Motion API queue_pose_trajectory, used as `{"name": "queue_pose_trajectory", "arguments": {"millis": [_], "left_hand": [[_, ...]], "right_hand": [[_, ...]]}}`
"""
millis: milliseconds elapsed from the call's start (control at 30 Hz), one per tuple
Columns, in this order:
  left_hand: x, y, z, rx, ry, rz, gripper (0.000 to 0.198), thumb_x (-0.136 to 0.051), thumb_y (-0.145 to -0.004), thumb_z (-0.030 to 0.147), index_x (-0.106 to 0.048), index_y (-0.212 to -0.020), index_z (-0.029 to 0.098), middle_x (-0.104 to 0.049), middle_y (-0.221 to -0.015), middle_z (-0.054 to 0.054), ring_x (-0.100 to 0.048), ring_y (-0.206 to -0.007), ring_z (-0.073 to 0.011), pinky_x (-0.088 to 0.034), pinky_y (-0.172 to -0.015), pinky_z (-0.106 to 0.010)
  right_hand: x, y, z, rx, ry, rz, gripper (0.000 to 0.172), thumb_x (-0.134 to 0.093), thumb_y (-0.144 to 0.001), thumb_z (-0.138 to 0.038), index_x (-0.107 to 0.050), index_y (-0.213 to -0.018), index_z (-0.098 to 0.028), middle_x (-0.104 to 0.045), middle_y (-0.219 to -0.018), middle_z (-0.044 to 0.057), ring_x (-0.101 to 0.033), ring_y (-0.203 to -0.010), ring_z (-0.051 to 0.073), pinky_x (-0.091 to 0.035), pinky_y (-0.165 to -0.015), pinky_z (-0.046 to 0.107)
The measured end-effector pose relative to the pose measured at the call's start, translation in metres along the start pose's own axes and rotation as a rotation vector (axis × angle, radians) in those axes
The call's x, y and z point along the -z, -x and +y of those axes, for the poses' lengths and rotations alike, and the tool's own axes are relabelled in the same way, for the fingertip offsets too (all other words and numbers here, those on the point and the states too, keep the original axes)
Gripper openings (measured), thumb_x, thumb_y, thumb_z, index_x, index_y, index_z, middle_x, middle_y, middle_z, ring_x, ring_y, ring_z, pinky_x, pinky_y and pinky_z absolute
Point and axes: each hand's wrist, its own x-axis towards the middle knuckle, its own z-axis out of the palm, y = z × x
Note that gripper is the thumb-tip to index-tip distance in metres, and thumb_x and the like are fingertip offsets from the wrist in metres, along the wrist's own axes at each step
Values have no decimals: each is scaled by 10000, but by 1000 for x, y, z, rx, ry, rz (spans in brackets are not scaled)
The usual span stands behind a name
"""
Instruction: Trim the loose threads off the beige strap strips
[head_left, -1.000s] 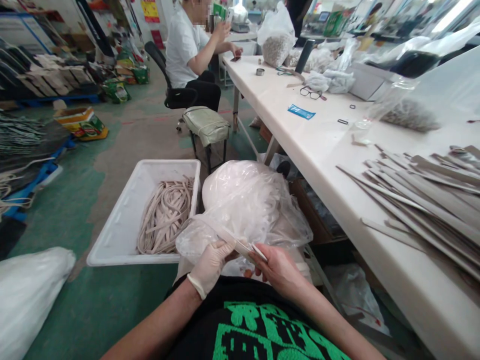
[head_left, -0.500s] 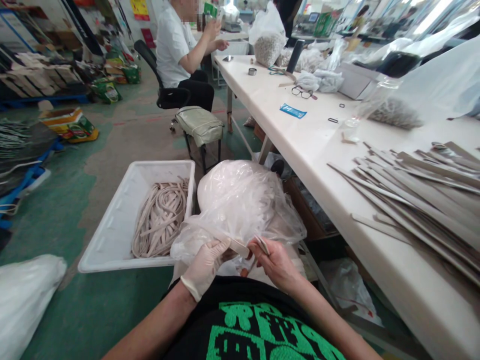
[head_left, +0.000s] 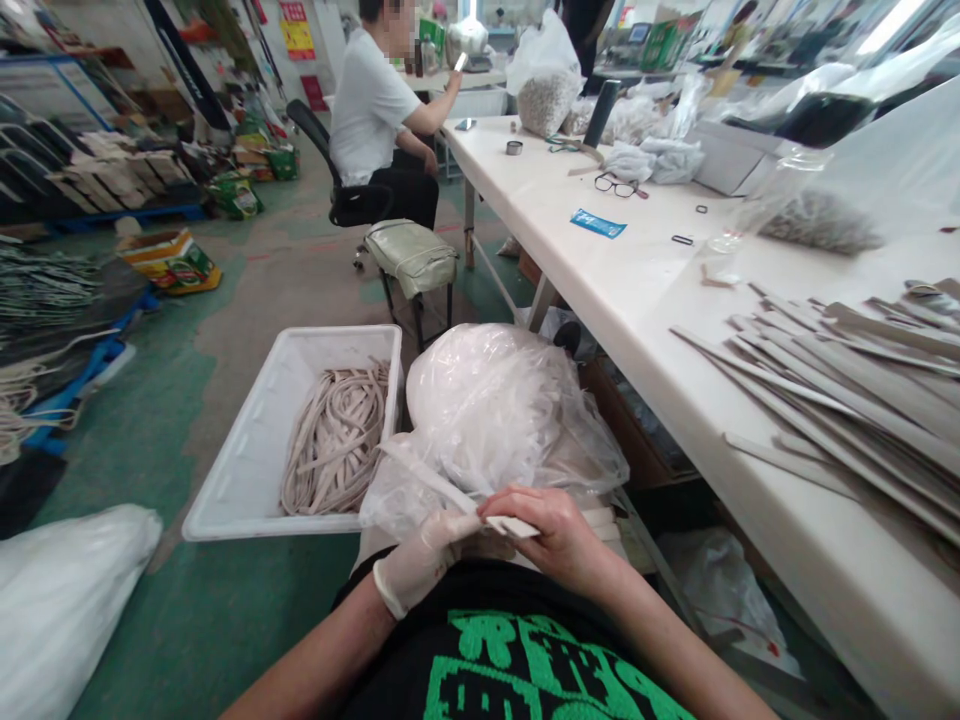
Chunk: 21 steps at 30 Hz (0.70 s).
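Note:
My left hand (head_left: 421,562), in a pale thin glove, is closed on a flat beige strap (head_left: 429,478) in front of my waist. Bare and beside it, my right hand (head_left: 561,535) grips the strap too, its fingers curled over the top. A short flat end of strap pokes out below the right fingers. The other part slants up and left across a clear plastic bag (head_left: 495,400) with pale contents. Left of the bag, a white plastic bin (head_left: 240,480) holds a coiled heap of similar straps (head_left: 334,440).
A long white table (head_left: 600,290) runs along my right, with many beige strips (head_left: 840,390), eyeglasses (head_left: 616,186) and a blue packet (head_left: 598,224) on it. Ahead, a person (head_left: 375,110) sits near a padded stool (head_left: 411,257). A white sack (head_left: 67,600) lies at left.
My hands have come closer together, and the right fingers now lie over the strap. More strap shows up and left of my hands. The seated person has lowered one hand.

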Motion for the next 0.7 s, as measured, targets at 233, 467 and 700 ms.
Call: {"name": "queue_pose_trajectory", "arguments": {"millis": [233,467,700], "left_hand": [[36,-15,29,-11,526,474,335,-469,-964,350,-677,-1045,101,-741,-918,-123,-715,-843,-217,-574,-736,-293],[92,-14,114,-483,665,648,410,-282,-1019,257,-628,-1189,118,-731,-797,-54,-681,-697,-102,-548,-629,-171],[43,-19,83,-297,-96,335,421,-703,-815,362,-670,-1194,181,-705,-762,-35,-593,-570,-101,-460,-522,-177]], "right_hand": [[45,28,-27,-128,-228,31,194,-589,-960,-349,-716,-931,-205,-709,-790,31,-639,-698,146,-470,-654,233],[53,52,-38,-202,-451,-124,363,-589,-931,-491,-750,-874,-170,-699,-727,73,-632,-661,173,-472,-630,258],[35,27,-2,-307,-702,138,300,-649,-892,-459,-745,-915,-175,-711,-1061,107,-607,-629,127,-517,-535,217]]}}
